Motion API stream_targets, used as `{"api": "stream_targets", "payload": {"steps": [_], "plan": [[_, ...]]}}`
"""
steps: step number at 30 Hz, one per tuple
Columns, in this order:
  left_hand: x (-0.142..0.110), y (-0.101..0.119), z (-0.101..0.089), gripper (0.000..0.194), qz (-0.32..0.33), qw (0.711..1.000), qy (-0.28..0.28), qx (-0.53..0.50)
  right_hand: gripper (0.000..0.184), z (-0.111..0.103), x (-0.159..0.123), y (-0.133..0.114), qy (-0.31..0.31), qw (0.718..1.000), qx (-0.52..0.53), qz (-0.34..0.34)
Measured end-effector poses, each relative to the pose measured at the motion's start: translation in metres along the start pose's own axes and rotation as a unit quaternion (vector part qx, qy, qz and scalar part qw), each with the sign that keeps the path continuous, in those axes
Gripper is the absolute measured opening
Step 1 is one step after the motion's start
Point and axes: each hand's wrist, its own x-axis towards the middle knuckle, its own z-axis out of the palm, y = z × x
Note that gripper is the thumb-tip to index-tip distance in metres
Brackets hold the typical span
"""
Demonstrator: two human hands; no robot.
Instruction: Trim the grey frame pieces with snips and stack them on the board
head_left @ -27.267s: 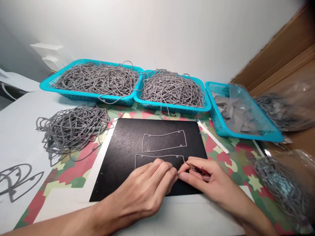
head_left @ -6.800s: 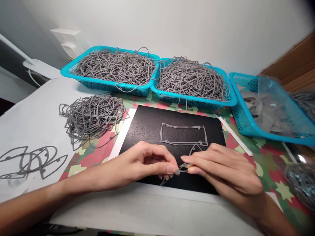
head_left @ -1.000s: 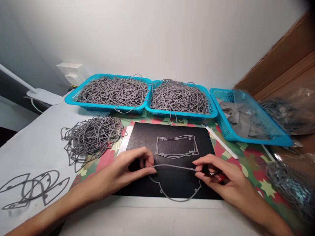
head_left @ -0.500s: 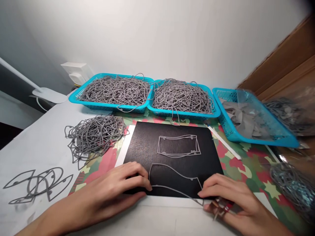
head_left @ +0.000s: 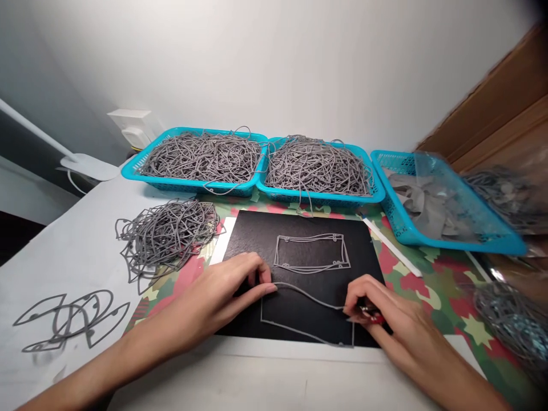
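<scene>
A thin grey frame-shaped gasket (head_left: 306, 297) lies on a black sheet (head_left: 240, 245), its far edge curved. My left hand (head_left: 242, 288) pinches its far left corner between thumb and fingers. At the far right corner, my right hand (head_left: 385, 319) has its fingertips closed on the gasket. A small metal tool with a red part (head_left: 374, 315) is tucked in that same hand; its kind is mostly hidden. Beyond the hands, a few similar grey gaskets (head_left: 312, 269) lie stacked on the sheet, roughly lined up with each other.
Two blue baskets (head_left: 192, 185) (head_left: 321, 198) heaped with grey gaskets stand along the wall. Another blue basket (head_left: 471, 246) holds grey strips. A gasket pile (head_left: 171, 240) and loose gaskets (head_left: 77, 319) lie left. A white strip (head_left: 394, 248) and bagged gaskets (head_left: 509, 325) are right.
Both hands have moved away from me, from the gasket's near part to its far corners. The gasket's near edge now lies spread wider, and its far edge is pinched at both ends.
</scene>
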Motion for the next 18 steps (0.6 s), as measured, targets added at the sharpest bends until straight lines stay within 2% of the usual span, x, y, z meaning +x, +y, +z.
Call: {"api": "stream_targets", "payload": {"steps": [3, 5, 7, 9, 12, 15, 18], "plan": [[-0.001, 0.01, -0.013, 0.02, -0.006, 0.999, 0.013, -0.034, 0.016, -0.011, 0.002, -0.004, 0.063, 0.998, 0.026, -0.004], [-0.001, 0.018, -0.022, 0.011, 0.04, 0.997, 0.048, -0.034, 0.007, -0.018, 0.002, -0.01, 0.128, 0.991, 0.028, -0.005], [-0.003, 0.024, -0.026, 0.001, 0.112, 0.99, 0.081, -0.01, 0.01, -0.025, 0.001, -0.015, 0.17, 0.985, 0.025, -0.024], [-0.007, 0.025, -0.025, 0.006, 0.171, 0.981, 0.09, 0.031, 0.017, -0.028, 0.0, -0.018, 0.16, 0.984, 0.028, -0.067], [-0.02, 0.016, -0.014, 0.009, 0.2, 0.974, 0.054, 0.091, 0.028, -0.026, -0.004, -0.015, 0.079, 0.988, 0.039, -0.123], [-0.034, 0.006, -0.005, 0.006, 0.181, 0.979, -0.021, 0.093, 0.023, -0.016, -0.012, -0.006, 0.021, 0.991, 0.055, -0.12], [-0.035, 0.0, -0.006, 0.009, 0.135, 0.99, -0.027, 0.042, 0.009, -0.005, -0.018, 0.006, 0.05, 0.994, 0.06, -0.074]]}}
